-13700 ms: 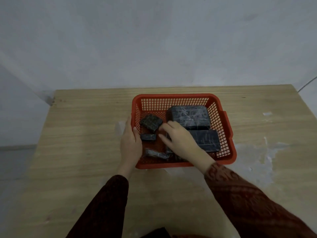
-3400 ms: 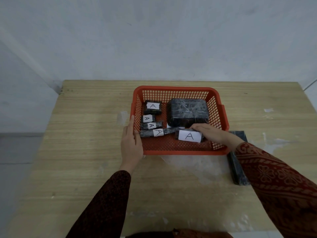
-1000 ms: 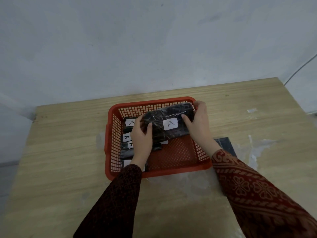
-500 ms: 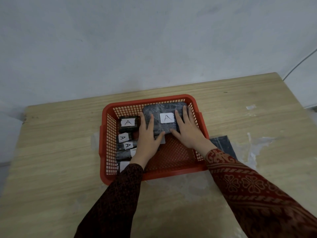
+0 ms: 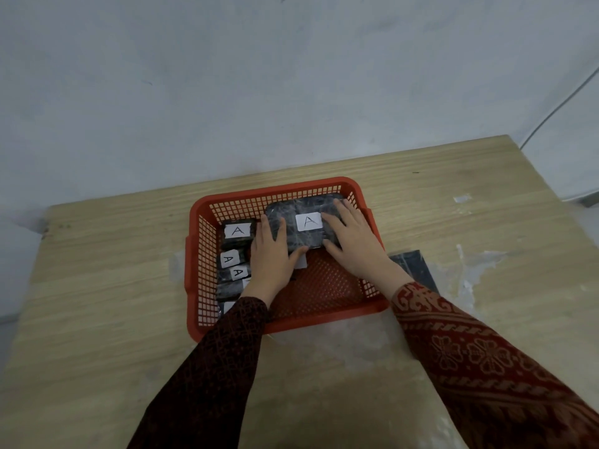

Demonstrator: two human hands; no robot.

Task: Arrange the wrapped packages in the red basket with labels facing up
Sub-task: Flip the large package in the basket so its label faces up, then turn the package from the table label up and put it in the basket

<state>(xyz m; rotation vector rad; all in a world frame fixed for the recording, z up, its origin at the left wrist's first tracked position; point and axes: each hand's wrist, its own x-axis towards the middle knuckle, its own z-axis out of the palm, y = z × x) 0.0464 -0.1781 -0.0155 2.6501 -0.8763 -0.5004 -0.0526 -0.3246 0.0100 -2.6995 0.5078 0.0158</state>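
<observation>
Black wrapped packages (image 5: 293, 228) lie label-up inside the red basket (image 5: 285, 315).

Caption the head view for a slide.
Both hands press the big package, label up, into the red basket; one package lies outside.

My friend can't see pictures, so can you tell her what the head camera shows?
Two hands, left and right, press flat on a large wrapped package labelled "A" in a red basket on a wooden table. Smaller labelled packages line the basket's left side; a dark flat package lies outside.
</observation>
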